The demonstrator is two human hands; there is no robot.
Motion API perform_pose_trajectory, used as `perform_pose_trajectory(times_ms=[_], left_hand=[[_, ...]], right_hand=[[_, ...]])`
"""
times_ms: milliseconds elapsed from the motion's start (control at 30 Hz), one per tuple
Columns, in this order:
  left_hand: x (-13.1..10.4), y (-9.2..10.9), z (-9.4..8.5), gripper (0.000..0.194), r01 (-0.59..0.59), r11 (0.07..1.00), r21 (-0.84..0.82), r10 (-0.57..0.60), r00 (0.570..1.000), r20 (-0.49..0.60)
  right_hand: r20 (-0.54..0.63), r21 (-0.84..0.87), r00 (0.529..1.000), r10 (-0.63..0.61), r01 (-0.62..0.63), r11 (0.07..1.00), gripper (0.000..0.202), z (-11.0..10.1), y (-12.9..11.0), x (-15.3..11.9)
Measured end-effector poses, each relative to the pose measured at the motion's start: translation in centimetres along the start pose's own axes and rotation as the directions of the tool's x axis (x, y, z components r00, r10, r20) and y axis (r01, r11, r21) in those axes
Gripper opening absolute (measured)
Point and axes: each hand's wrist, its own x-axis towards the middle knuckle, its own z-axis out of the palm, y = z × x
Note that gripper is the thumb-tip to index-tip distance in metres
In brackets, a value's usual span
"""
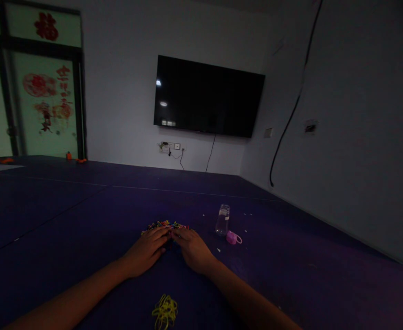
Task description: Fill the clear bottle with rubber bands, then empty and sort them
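Note:
A pile of small multicoloured bands [160,224], likely rubber bands, lies on the purple table [67,256]. My left hand [146,250] rests over the pile's left side with its fingers stretched out. From the right, my right hand [193,250] covers the other side, its fingers also extended. The fingertips of both hands meet near the middle, hiding much of the pile. Closer to me sits a separate small heap of yellow rubber bands [165,312], touched by neither hand.
A clear bottle [222,221] stands uncapped right of my hands, with a pink lid [233,237] beside it. White scraps [218,250] dot the surface. Orange objects [69,156] lie at the far left edge. A television [208,96] hangs on the wall; a black cable [284,133] dangles at right.

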Motion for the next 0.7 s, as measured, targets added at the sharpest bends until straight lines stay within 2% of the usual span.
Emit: perform_pose_trajectory(times_ms=[200,467,700], left_hand=[[-0.07,-0.25,0.15,0.042,0.000,1.000,-0.001,0.000,1.000,0.009],[-0.22,-0.57,0.61,0.038,0.014,1.000,-0.006,-0.015,0.999,-0.042],[-0.42,-0.74,0.89,0.043,0.017,1.000,-0.011,-0.018,0.996,-0.090]], right_hand=[[0.019,-0.010,1.000,-0.018,0.018,1.000,0.053,-0.19,-0.17,0.09],[0.017,-0.007,1.000,-0.003,0.003,1.000,0.057,-0.12,-0.01,-0.03],[-0.012,-0.013,1.000,0.016,-0.017,1.000,0.054,0.35,0.27,-0.06]])
